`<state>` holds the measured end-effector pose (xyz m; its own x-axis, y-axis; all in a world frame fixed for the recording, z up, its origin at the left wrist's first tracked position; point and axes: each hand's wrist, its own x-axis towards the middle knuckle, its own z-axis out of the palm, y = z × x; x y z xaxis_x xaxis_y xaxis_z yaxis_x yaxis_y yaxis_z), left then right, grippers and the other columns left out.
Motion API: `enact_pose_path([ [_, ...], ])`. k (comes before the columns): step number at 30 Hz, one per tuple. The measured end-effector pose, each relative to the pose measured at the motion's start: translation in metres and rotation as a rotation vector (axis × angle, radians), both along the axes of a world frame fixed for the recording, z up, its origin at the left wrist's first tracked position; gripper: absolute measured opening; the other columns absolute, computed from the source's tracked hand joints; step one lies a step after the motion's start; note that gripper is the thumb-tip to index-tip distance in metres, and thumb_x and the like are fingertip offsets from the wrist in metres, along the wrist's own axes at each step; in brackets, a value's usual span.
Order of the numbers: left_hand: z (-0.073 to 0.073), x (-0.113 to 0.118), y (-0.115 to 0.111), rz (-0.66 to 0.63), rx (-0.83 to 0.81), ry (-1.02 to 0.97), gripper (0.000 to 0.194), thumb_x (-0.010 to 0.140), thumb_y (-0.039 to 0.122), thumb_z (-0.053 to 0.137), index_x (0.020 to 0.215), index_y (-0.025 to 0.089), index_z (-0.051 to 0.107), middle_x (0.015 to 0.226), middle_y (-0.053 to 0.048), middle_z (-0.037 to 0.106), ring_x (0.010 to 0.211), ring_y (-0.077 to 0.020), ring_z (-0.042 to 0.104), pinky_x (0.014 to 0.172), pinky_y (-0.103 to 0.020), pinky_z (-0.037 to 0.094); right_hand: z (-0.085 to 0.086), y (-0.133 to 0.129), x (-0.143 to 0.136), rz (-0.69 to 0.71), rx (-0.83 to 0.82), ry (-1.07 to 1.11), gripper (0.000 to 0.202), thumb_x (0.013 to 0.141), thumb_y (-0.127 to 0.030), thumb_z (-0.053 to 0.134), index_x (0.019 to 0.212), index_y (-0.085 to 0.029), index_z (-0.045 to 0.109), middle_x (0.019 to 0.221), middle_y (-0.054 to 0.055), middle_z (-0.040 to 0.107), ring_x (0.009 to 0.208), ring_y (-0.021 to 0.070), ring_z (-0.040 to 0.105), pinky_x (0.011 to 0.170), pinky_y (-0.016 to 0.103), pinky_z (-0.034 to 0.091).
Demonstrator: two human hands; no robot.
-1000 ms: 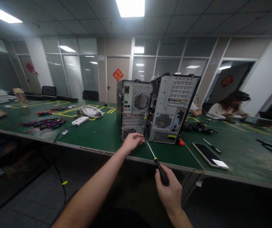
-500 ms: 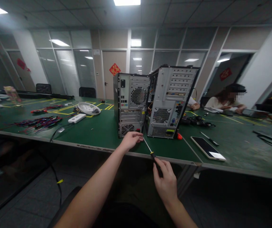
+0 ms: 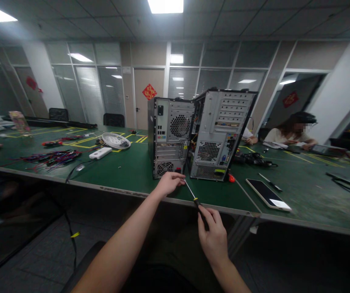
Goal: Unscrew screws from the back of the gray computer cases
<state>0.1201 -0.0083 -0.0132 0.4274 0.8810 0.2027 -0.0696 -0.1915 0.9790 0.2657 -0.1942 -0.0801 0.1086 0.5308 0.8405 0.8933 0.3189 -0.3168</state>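
- The right hand grips the dark handle of a screwdriver, shaft angled up and left toward the low rear edge of the left PC case.
- The left hand pinches at the screwdriver tip, fingers closed, just beside that case.
- A second case stands beside it on the green tabletop.
- A phone lies to the right.

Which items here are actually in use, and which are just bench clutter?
In use: screwdriver in right hand; left hand steadying its tip at the left PC tower.

Lying about: right PC tower, tablet, pen, wire bundle, white fan, white power strip.
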Motion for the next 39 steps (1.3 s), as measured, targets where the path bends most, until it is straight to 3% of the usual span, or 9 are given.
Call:
enact_pose_path([
  [14, -0.0027, -0.0002, 0.0025, 0.041, 0.102, 0.096, 0.036, 0.081, 0.003, 0.057, 0.103, 0.014, 0.083, 0.084, -0.007, 0.082, 0.081, -0.0158, 0.077, 0.087, -0.029, 0.06, -0.0005, -0.0004, -0.0002, -0.046, -0.01, -0.078, 0.029, 0.104, -0.022, 0.053, 0.127, -0.021, 0.07, 0.105, 0.009, 0.066, 0.091, 0.0207, 0.071, 0.08, 0.032, 0.06],
  [25, -0.0017, -0.0027, 0.0015, 0.068, 0.297, 0.336, 0.042, 0.084, 0.008, 0.056, 0.117, 0.014, 0.08, 0.1, -0.006, 0.084, 0.097, -0.017, 0.078, 0.102, -0.029, 0.055, 0.0023, 0.0001, -0.0059, -0.124, -0.012, -0.198, 0.031, 0.107, -0.026, 0.049, 0.127, -0.015, 0.071, 0.098, 0.009, 0.067, 0.075, 0.0173, 0.069, 0.066, 0.027, 0.055],
  [34, 0.0033, -0.0039, -0.0041, 0.078, 0.353, 0.392, 0.041, 0.086, 0.01, 0.057, 0.119, 0.014, 0.08, 0.104, -0.007, 0.083, 0.102, -0.0194, 0.077, 0.104, -0.03, 0.054, 0.0038, 0.0009, -0.0082, -0.132, -0.006, -0.227, 0.03, 0.107, -0.026, 0.049, 0.126, -0.015, 0.07, 0.097, 0.008, 0.068, 0.073, 0.0171, 0.069, 0.065, 0.027, 0.054],
  [39, -0.001, -0.0015, -0.0004, 0.065, 0.314, 0.323, 0.044, 0.086, 0.008, 0.057, 0.124, 0.013, 0.077, 0.102, -0.007, 0.083, 0.097, -0.0177, 0.077, 0.101, -0.029, 0.056, 0.0025, 0.0022, -0.0079, -0.134, -0.004, -0.209, 0.029, 0.107, -0.026, 0.051, 0.128, -0.015, 0.068, 0.097, 0.007, 0.067, 0.076, 0.0175, 0.069, 0.067, 0.027, 0.054],
])
